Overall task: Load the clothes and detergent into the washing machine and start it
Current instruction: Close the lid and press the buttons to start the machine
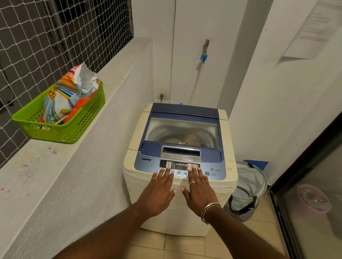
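A cream and blue top-loading washing machine stands against the back wall with its glass lid down; pale clothes show dimly through it. Red digits glow on the control panel. My left hand lies flat with straight fingers on the front edge, fingertips at the panel's lower buttons. My right hand, wearing a ring and bangles, is flat too, its fingertips over the panel's right button block. The detergent bag, colourful and torn open at the top, stands in a green basket on the left ledge.
A concrete ledge runs along the left under a netted window. A laundry hamper sits on the tiled floor right of the machine. A glass sliding door bounds the right side. A tap with hose hangs on the back wall.
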Demonstrator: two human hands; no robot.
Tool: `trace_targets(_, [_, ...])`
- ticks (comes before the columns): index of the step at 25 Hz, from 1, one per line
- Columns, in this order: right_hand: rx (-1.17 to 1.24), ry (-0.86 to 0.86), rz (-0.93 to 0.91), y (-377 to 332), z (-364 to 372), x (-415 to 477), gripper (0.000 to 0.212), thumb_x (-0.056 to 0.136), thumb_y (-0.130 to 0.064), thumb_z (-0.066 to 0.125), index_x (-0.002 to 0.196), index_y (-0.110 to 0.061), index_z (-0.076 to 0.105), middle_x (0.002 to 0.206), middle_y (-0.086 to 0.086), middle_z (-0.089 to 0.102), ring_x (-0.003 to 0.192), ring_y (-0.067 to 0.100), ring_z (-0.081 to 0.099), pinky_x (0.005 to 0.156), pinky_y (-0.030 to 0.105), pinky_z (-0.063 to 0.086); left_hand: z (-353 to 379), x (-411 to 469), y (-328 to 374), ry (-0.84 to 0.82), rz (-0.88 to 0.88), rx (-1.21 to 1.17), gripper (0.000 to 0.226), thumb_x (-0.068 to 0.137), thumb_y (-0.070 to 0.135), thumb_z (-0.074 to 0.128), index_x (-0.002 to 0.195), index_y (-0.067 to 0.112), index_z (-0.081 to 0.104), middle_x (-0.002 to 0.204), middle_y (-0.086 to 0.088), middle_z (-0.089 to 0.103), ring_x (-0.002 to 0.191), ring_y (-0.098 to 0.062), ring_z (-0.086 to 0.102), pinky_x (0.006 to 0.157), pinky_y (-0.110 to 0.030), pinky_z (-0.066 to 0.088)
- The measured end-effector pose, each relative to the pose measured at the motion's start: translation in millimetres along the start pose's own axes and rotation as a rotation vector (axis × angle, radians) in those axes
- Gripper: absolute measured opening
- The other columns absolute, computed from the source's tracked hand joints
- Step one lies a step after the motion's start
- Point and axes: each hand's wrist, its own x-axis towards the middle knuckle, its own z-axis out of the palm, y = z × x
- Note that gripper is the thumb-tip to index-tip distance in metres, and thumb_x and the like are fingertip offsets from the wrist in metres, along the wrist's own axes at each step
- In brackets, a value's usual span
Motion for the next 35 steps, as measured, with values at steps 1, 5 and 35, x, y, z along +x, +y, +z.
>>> trace_targets(1, [-0.003,-0.001,-0.001,0.1,-0.3,1.3,0.071,0.102,-0.053,0.024,0.157,-0.014,-0.001,0.165,0.007,-0.006,0.152,0.024,-0.010,0.124,0.041,0.000,-0.7,0.4,0.0,0.002,-0.001,0.000,0.065,0.105,0.049,0.022,0.158,0.016,0.003,0.166,-0.005,0.000,0.153,-0.024,-0.004,0.117,-0.037,-0.012])
trace_targets(5, [-0.008,0.003,-0.011,-1.3,0.1,4.4,0.071,0.103,-0.053,0.023,0.157,-0.013,0.000,0.165,0.008,-0.005,0.152,0.024,-0.010,0.123,0.040,-0.003,0.3,0.7,-0.5,0.000,0.002,-0.013,0.065,0.105,0.049,0.020,0.158,0.016,0.003,0.166,-0.005,-0.001,0.153,-0.023,-0.005,0.117,-0.036,-0.013])
trace_targets(35, [-0.259,-0.332,-0.146,-38.2,36.4,84.2,0.068,0.097,-0.034,0.042,0.152,0.000,0.020,0.162,0.022,0.007,0.150,0.038,0.001,0.122,0.049,0.007,34.0,52.0,-54.2,-0.093,-0.067,-0.068,0.056,0.107,0.034,0.024,0.157,0.011,0.010,0.165,-0.010,0.003,0.153,-0.028,-0.001,0.121,-0.039,-0.005])
